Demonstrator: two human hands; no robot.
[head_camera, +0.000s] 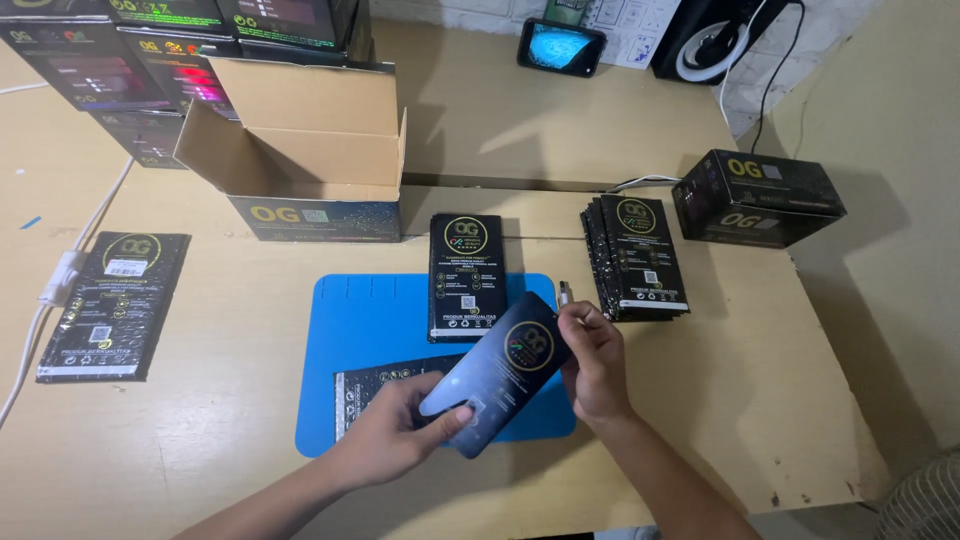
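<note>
We hold a dark glossy card (505, 372) tilted between both hands: our left hand (400, 432) pinches its lower end, our right hand (594, 362) grips its upper edge. Under the hands lies a blue mat (360, 330) on the desk (200, 440). Just beyond the right hand sits a stack of black packets (640, 255); beyond the left, an open cardboard box (310, 150).

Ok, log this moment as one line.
left hand: holds dark card | right hand: holds card's top edge | under: blue mat

Single head cam, looking steeply down, close over wooden table (700, 400)
</note>
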